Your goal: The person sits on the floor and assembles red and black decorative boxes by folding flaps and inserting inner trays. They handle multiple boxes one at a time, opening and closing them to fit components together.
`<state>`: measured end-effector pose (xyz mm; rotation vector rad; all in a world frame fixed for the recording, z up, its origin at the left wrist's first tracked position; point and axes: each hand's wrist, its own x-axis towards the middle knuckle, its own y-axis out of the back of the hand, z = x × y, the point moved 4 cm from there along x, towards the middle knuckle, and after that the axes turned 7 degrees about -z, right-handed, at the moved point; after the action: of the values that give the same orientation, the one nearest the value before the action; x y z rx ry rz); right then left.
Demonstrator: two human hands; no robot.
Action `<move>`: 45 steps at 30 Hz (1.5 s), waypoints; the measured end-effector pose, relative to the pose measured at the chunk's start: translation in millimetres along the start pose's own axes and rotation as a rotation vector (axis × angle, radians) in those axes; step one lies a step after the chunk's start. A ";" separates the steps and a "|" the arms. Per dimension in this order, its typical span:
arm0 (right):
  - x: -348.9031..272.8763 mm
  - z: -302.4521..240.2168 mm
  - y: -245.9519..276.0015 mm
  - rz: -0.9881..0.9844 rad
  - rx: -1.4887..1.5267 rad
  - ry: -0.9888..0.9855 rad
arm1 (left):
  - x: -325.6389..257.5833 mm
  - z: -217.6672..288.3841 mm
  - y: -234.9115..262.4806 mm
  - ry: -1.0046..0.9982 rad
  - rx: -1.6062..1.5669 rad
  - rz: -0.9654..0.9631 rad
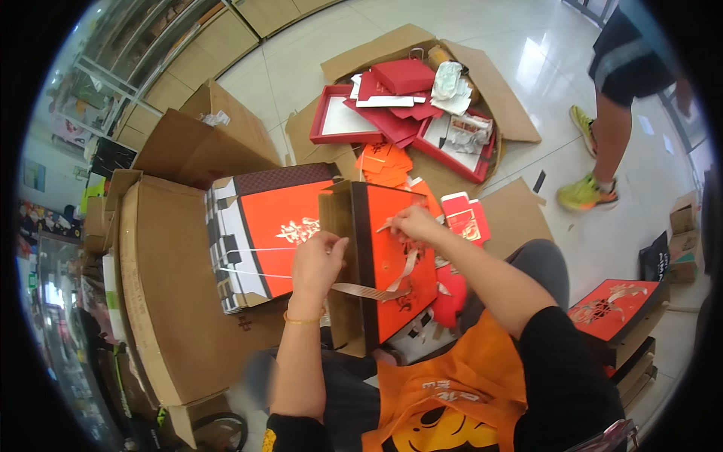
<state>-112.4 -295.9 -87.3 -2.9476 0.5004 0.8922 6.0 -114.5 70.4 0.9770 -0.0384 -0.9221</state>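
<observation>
Pinching a beige ribbon, the left hand is seen at the near left edge of an upright red gift box, fingers pressed together on the strap's left end. The other end is pinched by the right hand above the red face, so the ribbon is stretched slantwise across the box, which stands on its edge just beyond the lap. For a neat result, the strap should be kept flat and evenly taut, judged from its slight twist. Just left, a bound stack of flattened boxes touches the box, with large brown cartons beyond it, so little room is left there. Farther off, red trays and lids lie on opened cardboard; bare tiled floor is found far right, where another person's legs stand.
</observation>
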 end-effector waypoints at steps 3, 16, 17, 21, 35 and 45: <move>-13.1 -22.6 13.1 0.159 -0.451 0.129 | -18.5 -4.6 30.8 -0.091 0.470 0.257; -126.3 -97.8 -28.4 -0.007 -1.024 0.211 | -15.1 -19.1 -26.2 0.130 0.214 -0.424; -137.0 -113.2 -16.1 0.104 -1.019 0.234 | -19.6 -13.7 -23.3 0.156 0.114 -0.413; -151.4 -128.7 21.2 0.410 -1.049 0.379 | -51.0 48.8 -22.1 0.014 -0.212 -0.664; -117.4 -119.9 29.7 0.565 -1.195 0.647 | -112.0 71.6 93.0 -0.431 -0.100 -1.022; -130.9 -157.8 46.6 0.573 -1.178 1.063 | -111.9 93.3 49.1 -0.466 -0.206 -0.694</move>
<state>-144.9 -319.0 119.2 -4.2447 1.1803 -0.9819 -71.6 -91.5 201.1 0.5603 0.0044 -1.7449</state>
